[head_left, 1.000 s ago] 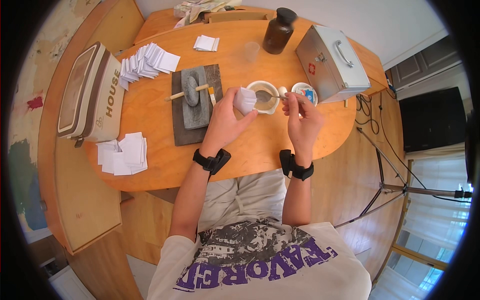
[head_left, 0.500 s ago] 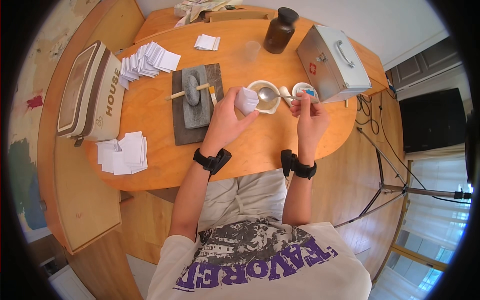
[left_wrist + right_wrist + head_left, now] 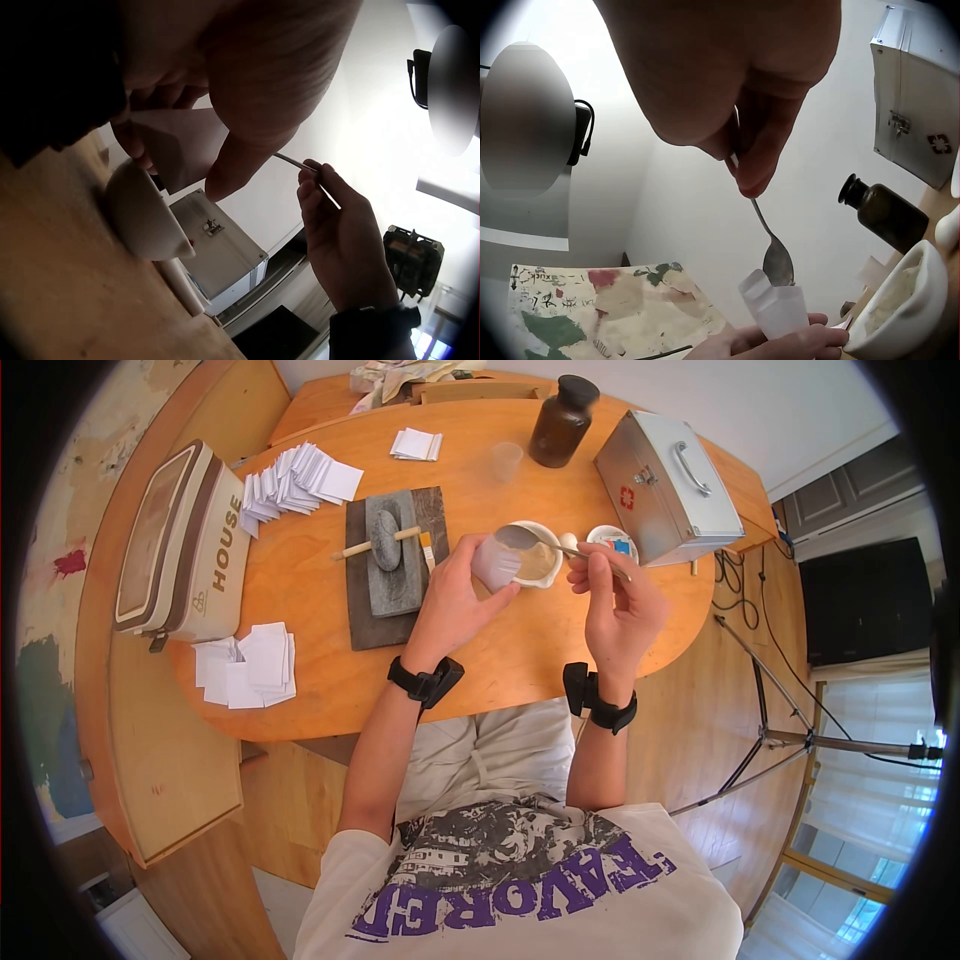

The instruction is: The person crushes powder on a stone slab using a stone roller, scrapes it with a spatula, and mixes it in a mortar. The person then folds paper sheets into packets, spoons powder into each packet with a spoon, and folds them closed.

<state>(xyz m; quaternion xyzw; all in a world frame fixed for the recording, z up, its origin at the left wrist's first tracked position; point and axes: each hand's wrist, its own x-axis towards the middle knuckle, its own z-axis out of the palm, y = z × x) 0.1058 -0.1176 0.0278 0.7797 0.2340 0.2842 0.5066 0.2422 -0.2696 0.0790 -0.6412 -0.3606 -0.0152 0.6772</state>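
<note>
A small white paper pouch [image 3: 494,563] is held in the left hand [image 3: 456,603], its mouth open beside the white mortar [image 3: 545,582] of pale brown powder. Between thumb and fingers, the right hand [image 3: 622,600] pinches the handle of a metal spoon [image 3: 517,537]. In the right wrist view the spoon's bowl [image 3: 778,264] points down at the mouth of the pouch [image 3: 783,309], which the left hand [image 3: 780,347] grips from below. How much powder the spoon bears cannot be told.
Right of the mortar lie a white pestle [image 3: 569,543], a small dish [image 3: 608,532] and a metal case [image 3: 665,490]. A dark jar [image 3: 564,422] and clear cup [image 3: 506,460] stand behind. Left are a grinding stone [image 3: 393,590], paper packets [image 3: 300,482], paper sheets [image 3: 262,665] and a cream box [image 3: 190,550].
The spoon has moved from over the mortar leftward to the mouth of the pouch, and its bowl has tilted. The left hand has barely moved.
</note>
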